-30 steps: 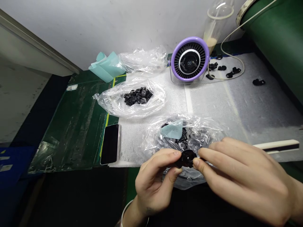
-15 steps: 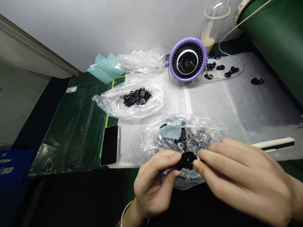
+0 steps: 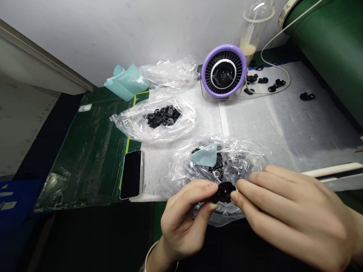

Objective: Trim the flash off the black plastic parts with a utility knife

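Two hands meet above a clear plastic bag [image 3: 244,158]: the left hand [image 3: 185,217] pinches a small round black plastic part [image 3: 224,192] between thumb and forefinger, and the right hand [image 3: 292,215] presses its thumb and forefinger against the opposite side, its other fingers held close together. The part looks light and stiff, perhaps slightly slick, and is best taken by the rim, as both hands do here. Its round face tips up toward the camera, and it shows no clear long axis, though a short stub seems to run toward the left hand. It is held in the air just over the bag, which contains more black parts [image 3: 217,173] and a pale blue-green paper slip [image 3: 204,155]
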The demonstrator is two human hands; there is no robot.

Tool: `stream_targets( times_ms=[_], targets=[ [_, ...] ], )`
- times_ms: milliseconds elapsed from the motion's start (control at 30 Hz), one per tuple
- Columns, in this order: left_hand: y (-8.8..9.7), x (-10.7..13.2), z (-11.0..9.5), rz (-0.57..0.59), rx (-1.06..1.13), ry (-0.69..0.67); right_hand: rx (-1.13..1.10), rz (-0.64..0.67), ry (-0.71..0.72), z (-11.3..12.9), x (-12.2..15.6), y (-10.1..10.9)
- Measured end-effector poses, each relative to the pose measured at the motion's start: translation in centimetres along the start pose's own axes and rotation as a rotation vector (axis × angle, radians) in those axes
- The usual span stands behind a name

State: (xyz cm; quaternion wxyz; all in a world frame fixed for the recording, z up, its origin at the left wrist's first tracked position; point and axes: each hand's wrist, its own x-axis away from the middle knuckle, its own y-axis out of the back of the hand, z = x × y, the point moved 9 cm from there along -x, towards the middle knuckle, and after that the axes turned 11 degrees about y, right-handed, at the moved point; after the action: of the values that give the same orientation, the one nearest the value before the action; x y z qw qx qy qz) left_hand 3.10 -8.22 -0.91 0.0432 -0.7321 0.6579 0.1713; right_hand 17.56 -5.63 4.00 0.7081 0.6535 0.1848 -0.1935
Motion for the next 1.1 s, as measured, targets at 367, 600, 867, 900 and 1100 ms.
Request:
stream_targets(
  times_ms=[367,600,867,900,1100],
  targets=[
    [-0.2,0.0,-0.3,0.014,0.034,-0.012,-0.017,0.001,-0.008,-0.2,0.0,-0.1],
    [-0.2,0.1,-0.3,0.022,0.022,-0.038,0.024,-0.040,-0.024,-0.1,0.1,0.2],
    [0.2,0.2,0.2,-0.021,-0.015,-0.012,-0.312,-0.197,-0.363,-3.3,2.2,0.6],
    [0.2,0.2,0.4,-0.016,-0.024,0.003,-0.378,-0.246,-0.436,-3.9,2.8,0.6],
    [0.0,0.1,0.0,-0.047,-0.181,-0.030,-0.552,-0.229,-0.722,-4.4,4.9,-1.4]
  ],
)
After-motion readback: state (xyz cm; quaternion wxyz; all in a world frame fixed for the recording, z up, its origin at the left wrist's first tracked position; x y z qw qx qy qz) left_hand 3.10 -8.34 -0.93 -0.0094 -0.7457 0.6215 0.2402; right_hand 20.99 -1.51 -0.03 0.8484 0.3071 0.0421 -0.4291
